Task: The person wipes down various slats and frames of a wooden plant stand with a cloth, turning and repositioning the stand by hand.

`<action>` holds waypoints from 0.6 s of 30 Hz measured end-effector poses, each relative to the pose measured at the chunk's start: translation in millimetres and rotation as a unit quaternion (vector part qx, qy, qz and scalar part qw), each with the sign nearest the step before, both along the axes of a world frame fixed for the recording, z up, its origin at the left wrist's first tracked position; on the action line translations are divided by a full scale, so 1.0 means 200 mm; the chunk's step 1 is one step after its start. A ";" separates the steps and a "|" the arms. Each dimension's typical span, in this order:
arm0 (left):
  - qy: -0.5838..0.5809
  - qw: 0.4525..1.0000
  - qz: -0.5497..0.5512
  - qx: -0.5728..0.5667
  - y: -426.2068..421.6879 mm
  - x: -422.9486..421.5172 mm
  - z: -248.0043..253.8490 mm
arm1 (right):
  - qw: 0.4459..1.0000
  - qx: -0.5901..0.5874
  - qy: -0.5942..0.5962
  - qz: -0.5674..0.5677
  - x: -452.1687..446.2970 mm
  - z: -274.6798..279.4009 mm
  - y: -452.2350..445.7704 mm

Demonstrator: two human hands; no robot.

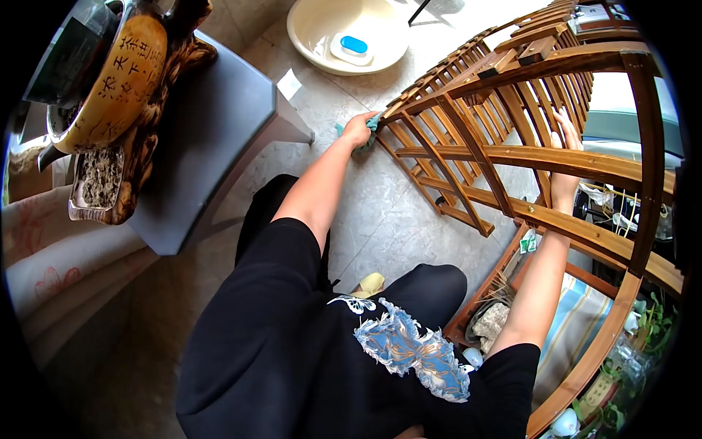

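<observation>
A large brown slatted wooden frame point(504, 155), which looks like a lounge chair, takes up the right of the head view. My left hand point(357, 132) is closed around a green cloth point(365, 141) and presses it to the frame's left end. Reaching between the frame's bars, my right hand point(566, 150) lies against the slats with its fingers stretched out; it holds nothing I can see. Part of its palm side is hidden by a bar.
A cream basin point(307, 40) holding a white and blue object stands on the tiled floor. At left, a grey stool point(241, 91) bears a carved wooden tea-themed ornament point(131, 80). Plants point(654, 325), a stone point(491, 324) and a striped cushion point(578, 307) crowd the lower right.
</observation>
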State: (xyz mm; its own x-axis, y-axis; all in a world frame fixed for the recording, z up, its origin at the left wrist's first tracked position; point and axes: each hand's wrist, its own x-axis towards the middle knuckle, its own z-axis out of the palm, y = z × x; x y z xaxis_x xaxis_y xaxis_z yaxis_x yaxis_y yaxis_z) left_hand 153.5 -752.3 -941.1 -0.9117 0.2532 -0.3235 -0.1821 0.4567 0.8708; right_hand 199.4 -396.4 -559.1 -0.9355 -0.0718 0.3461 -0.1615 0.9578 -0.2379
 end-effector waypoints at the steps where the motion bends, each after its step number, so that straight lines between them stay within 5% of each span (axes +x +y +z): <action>1: -0.087 0.996 0.010 -0.005 0.02 0.02 0.01 | 1.000 -0.008 0.003 0.008 0.00 0.01 -0.01; 6: -0.122 0.986 0.053 -0.098 0.01 0.08 -0.01 | 1.000 -0.016 0.020 0.003 0.00 0.03 -0.06; 11: -0.126 0.986 -0.021 -0.105 0.12 0.12 -0.01 | 0.999 -0.044 0.023 0.001 0.01 0.00 -0.03; 14: -0.158 0.983 0.060 -0.075 0.21 0.19 0.03 | 0.998 -0.060 0.018 0.007 0.01 -0.01 -0.02; 18: -0.071 0.986 -0.119 -0.087 0.34 0.35 0.12 | 0.996 -0.078 0.023 0.022 0.01 -0.04 0.02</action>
State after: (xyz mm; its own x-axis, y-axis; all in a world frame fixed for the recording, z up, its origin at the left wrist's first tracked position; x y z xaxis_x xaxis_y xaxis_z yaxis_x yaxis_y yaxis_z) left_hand 224.0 -685.1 -917.7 -0.7751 0.3844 -0.5015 -0.1660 0.6419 0.7486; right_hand 201.5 -392.2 -566.2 -0.9153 -0.0537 0.3993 -0.2163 0.9016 -0.3746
